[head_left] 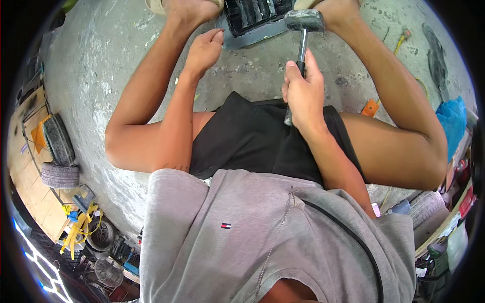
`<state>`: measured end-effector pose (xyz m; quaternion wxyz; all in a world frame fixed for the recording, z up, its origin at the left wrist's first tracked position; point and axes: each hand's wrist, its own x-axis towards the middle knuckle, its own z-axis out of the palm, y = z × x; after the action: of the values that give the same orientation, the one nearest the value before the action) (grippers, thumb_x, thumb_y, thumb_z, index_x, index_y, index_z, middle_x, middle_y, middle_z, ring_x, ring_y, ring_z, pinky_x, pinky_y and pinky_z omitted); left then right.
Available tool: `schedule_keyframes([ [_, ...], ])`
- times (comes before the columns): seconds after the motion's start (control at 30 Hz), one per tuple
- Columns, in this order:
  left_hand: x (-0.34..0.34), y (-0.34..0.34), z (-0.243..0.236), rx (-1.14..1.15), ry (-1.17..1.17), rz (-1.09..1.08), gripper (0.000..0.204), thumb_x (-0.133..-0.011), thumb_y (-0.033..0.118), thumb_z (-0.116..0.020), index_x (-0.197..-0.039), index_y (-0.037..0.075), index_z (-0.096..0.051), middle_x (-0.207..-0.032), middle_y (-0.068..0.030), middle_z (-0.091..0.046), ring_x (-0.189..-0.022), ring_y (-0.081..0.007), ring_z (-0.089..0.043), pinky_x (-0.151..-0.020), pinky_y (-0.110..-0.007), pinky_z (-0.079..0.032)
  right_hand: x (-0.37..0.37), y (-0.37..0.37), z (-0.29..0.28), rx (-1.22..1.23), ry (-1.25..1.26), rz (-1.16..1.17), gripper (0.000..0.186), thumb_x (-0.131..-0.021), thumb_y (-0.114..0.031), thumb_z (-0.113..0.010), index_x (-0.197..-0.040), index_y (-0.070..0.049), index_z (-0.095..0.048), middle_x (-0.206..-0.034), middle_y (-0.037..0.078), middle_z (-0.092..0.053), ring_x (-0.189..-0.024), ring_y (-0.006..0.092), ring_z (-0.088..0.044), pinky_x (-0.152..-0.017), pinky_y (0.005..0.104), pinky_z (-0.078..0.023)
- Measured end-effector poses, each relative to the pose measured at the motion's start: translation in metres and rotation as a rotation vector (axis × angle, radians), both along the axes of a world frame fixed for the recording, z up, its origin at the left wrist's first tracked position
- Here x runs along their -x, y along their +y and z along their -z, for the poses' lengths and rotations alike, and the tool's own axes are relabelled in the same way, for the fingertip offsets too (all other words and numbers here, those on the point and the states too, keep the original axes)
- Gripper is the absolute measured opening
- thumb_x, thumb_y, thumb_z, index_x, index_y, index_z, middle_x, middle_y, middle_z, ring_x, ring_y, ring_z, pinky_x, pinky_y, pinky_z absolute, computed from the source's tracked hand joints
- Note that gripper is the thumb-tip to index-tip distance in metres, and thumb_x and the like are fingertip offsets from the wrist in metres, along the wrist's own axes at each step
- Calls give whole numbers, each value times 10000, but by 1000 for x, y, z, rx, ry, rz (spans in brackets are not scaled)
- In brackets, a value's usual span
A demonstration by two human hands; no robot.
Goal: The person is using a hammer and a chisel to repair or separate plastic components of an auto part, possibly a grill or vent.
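Note:
My right hand [306, 96] is wrapped round the black grip of a mallet [304, 21]. Its broad dark head, scuffed pale, is raised at the end of a shiny metal shaft. Between my feet at the top edge lies a grey panel [260, 38] with a black ribbed part [252, 12] set in it; the upper side is cut off by the picture. My left hand [204, 52] is closed beside the panel's left corner, thumb and fingers pressed together. What it pinches, if anything, is too small to make out.
I sit on a stained concrete floor [121, 65], legs bent out to both sides. An orange piece [370, 107] lies by my right thigh, a blue plastic bag [451, 118] beyond my right knee. Tyres [60, 175] and yellow straps [81, 235] are at the left.

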<state>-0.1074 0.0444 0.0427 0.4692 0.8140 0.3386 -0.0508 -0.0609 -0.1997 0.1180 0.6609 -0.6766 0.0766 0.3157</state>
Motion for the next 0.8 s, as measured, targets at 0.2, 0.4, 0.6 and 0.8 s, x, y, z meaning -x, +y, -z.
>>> schedule_keyframes([
  [0.2, -15, -27, -19, 370, -49, -65, 466, -997, 155, -637, -1413, -30, -535, -849, -40, -660, -715, -93, -608, -649, -241, -482, 15, 11, -13, -116, 113, -21, 531, -1015, -50, -535, -1526, -28, -392, -754, -42, -500, -530, 41, -436, -463, 226, -376],
  [0.4, -37, -42, -18, 514, 38, -27, 540, -1005, 162, -627, -1473, -16, -427, -799, -74, -704, -539, -102, -569, -514, -244, -433, -1, 10, -19, -127, 136, 78, 630, -1037, -90, -560, -1589, 7, -274, -741, -10, -533, -501, 47, -463, -444, 221, -393],
  [0.6, -52, -56, -24, 854, 10, -262, 447, -1030, 130, -558, -1434, -5, -425, -1025, -214, -733, -632, -144, -660, -597, -266, -522, -38, -2, -13, 56, -50, 24, 619, -1021, -18, -531, -1584, 26, -278, -764, -3, -554, -517, 38, -446, -460, 203, -364],
  [0.8, -46, -35, -18, 1474, -106, -297, 783, -835, 267, -551, -1473, -135, -342, -1508, -385, -404, -1388, -485, -465, -1149, -513, -393, -64, 14, -14, 136, 61, 62, 648, -1026, -50, -531, -1596, 24, -232, -755, 11, -550, -531, 52, -464, -475, 204, -380],
])
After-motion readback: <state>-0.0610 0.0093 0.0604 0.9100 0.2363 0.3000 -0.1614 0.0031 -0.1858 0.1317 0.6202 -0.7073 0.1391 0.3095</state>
